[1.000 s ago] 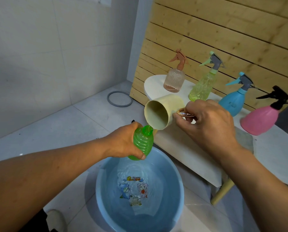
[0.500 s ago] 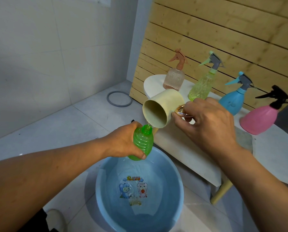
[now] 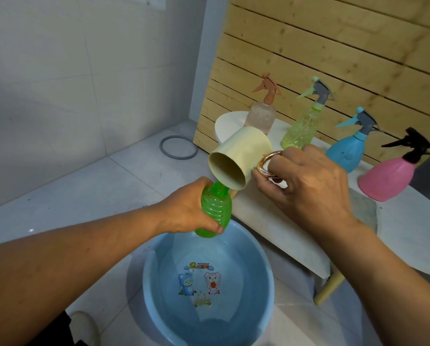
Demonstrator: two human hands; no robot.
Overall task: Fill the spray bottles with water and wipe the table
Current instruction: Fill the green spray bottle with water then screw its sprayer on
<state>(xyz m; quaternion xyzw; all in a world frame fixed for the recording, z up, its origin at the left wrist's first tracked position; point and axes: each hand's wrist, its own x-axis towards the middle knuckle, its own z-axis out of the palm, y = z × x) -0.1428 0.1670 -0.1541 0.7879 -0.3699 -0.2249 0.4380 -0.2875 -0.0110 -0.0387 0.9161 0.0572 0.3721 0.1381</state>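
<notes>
My left hand (image 3: 184, 208) grips a ribbed green bottle (image 3: 215, 208) with no spray head, held over the blue basin (image 3: 266, 278). My right hand (image 3: 306, 186) holds a cream cup (image 3: 241, 156) by its copper ring handle, tipped steeply with its rim at the bottle's open neck. On the white table (image 3: 283, 228) stand several spray bottles: a clear pink one (image 3: 261, 116), a yellow-green one (image 3: 301, 128), a blue one (image 3: 346, 151) and a pink one (image 3: 386, 178).
The basin sits on the tiled floor and holds water over a cartoon print. A grey ring (image 3: 178, 147) lies on the floor near the wall corner. A wooden slat panel (image 3: 333, 58) stands behind the table. A grey cloth (image 3: 363, 208) lies on the table.
My right hand has tipped the cup further, raising its base, while the rim stays at the green bottle's neck. The water in the basin has calmed.
</notes>
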